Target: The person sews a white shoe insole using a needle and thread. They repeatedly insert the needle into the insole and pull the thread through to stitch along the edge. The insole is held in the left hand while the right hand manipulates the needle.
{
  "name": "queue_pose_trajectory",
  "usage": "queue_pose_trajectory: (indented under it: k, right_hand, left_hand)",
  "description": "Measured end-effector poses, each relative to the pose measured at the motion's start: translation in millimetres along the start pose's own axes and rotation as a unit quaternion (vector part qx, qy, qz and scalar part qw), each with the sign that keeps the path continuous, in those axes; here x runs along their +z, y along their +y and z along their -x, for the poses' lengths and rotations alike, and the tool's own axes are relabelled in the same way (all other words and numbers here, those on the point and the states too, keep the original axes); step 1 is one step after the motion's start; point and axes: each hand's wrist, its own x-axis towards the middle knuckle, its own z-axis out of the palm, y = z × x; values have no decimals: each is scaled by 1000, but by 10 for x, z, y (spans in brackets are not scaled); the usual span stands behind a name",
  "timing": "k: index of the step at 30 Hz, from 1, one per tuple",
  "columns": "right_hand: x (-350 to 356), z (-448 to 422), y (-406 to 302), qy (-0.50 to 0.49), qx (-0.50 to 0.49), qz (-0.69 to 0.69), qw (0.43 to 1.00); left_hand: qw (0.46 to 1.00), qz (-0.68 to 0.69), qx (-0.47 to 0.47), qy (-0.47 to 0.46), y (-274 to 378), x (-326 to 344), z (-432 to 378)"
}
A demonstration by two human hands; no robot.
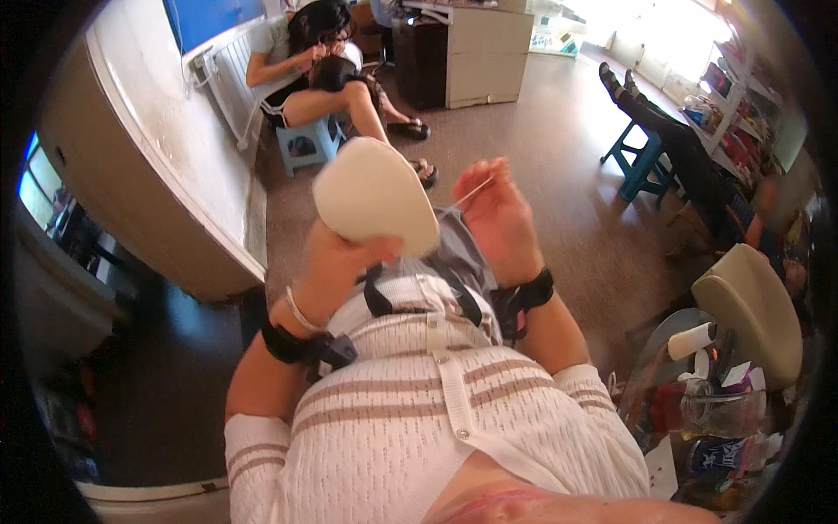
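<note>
My left hand grips the lower edge of a cream-coloured, rounded flat pad, held up before my body. The pad's material cannot be told. To its right is my right hand, blurred, with the fingers curled upward and closed on a thin pale thread. This thread runs at a slant from near the pad's right edge to my fingertips. Whether a needle is at its end is too small to tell. Below the hands, a grey cloth lies over my lap.
Ahead on the left, a person sits on a light blue plastic stool, bent over handwork. Another person's legs rest on a blue stool at right. A glass table at lower right bears bottles and a jar.
</note>
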Motion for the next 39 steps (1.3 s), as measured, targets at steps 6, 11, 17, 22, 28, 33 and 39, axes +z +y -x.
queue_pose_trajectory:
  k: [6, 11, 17, 22, 28, 33, 39]
  right_hand:
    - [-822, 2, -515, -122, 38, -201, 971]
    - [-1338, -40, -803, -29, -95, -78, 992]
    - [-2043, -35, -964, 119, -173, -47, 977]
    - [-2652, 51, -1080, 273, -208, -33, 939]
    - [-3206, 402, -1183, 451, -225, 98, 858]
    - [-3719, 806, -1379, 540, -216, 169, 796]
    - [-3310, 632, -1318, 511, -239, 217, 797]
  left_hand:
    - [994, 55, -52, 73, 91, -203, -28]
    - [994, 58, -51, 71, 67, -209, 5]
    - [994, 44, -73, 72, 40, -222, 3]
    - [995, 35, -59, 71, 88, -276, 16]
    - [993, 24, -54, 105, 289, -359, 73]
    - [996, -8, -39, 83, 177, -352, 90]
    - [995, 5, -64, 72, 144, -277, 38]
